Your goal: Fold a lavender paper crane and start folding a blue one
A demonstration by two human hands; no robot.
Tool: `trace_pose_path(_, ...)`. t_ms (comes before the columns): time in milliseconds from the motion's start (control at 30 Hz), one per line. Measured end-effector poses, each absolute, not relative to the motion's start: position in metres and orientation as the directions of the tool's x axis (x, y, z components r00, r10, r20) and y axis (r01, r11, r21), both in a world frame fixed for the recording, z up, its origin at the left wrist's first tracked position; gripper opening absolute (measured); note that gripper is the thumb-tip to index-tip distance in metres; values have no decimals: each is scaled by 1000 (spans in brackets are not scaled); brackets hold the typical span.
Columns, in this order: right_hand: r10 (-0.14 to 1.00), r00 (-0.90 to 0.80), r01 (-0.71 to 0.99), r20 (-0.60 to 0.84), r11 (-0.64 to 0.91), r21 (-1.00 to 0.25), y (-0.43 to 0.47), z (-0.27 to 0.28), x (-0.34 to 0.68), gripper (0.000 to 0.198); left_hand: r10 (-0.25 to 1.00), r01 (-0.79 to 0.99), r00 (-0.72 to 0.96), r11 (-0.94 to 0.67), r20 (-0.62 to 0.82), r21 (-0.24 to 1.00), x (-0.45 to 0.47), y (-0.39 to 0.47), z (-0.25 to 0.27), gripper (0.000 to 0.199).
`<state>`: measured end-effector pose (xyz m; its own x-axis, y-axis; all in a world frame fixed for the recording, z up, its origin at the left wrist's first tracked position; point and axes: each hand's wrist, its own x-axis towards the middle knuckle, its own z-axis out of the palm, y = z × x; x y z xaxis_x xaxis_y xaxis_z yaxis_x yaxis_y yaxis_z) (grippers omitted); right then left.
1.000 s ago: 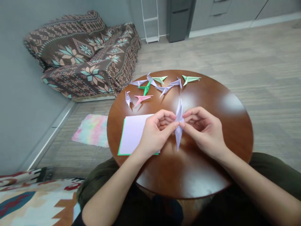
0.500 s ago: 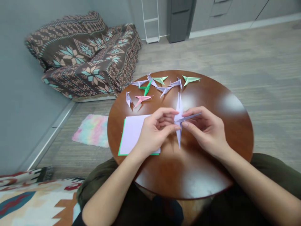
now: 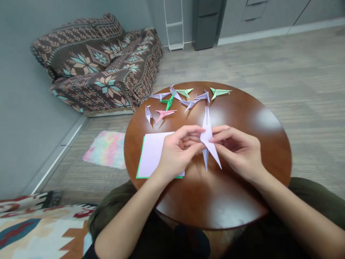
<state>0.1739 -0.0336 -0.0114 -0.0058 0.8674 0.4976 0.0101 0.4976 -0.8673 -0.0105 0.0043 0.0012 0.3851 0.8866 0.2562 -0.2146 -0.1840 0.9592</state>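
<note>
A lilac origami paper, folded into long narrow points, is held above the table. Two thin points stick up away from me, and two more spread downward, one of them slanting to the right. My left hand pinches its left edge between thumb and fingers. From the other side, my right hand grips it, with the index finger on the front of the slanting flap. Part of the right hand's grip is hidden behind the paper.
Several finished origami figures, among them a pink one and a dark green one, lie along the far side of the round brown table. A stack of lilac and green paper sheets sits at left, partly under my left forearm.
The flap that pointed right has swung down and now slants toward the lower right. My right fingers have shifted with it, while the left hand keeps its pinch.
</note>
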Motion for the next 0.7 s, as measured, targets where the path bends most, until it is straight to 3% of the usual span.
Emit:
trace_pose_path(100, 907, 47, -12, 419, 420, -907, -33, -9, 173, 5, 895, -224, 378, -160, 237, 961, -10, 6, 2, 28)
trace_pose_path(333, 977, 27, -134, 212, 214, -968, -29, -11, 169, 19, 912, -189, 411, 81, 4, 979, -8, 8, 5, 38)
trace_pose_path(700, 959, 102, 7, 265, 265, -964, -31, -7, 168, 21, 919, -210, 392, 56, 31, 976, -6, 7, 4, 37)
